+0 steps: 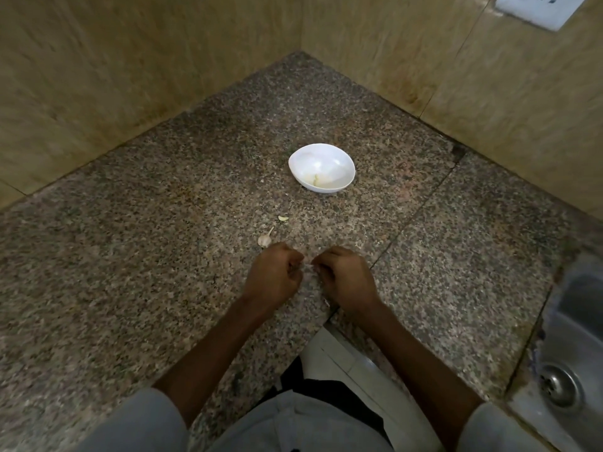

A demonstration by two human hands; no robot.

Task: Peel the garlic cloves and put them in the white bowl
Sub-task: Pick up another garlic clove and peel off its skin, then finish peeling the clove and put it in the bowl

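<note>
On the counter (130, 239), near its front edge, the left hand (272, 272) and the right hand (346, 275) are meeting, knuckles up and fingers curled. Both are pinching one small pale piece (308, 264) between their fingertips. Most of it is hidden, so I cannot tell if it is a clove or only skin. An unpeeled clove (265, 239) with a thin tail is lying just beyond the left hand, almost touching the knuckles. A smaller scrap (283, 218) is lying a little farther, between this clove and the bowl (332, 164). The bowl is standing upright, well apart from the hands, toward the corner of the tiled walls, and something pale yellow is lying at its bottom. A steel sink (574, 337) with its drain (559, 384) is showing at the right edge.
</note>
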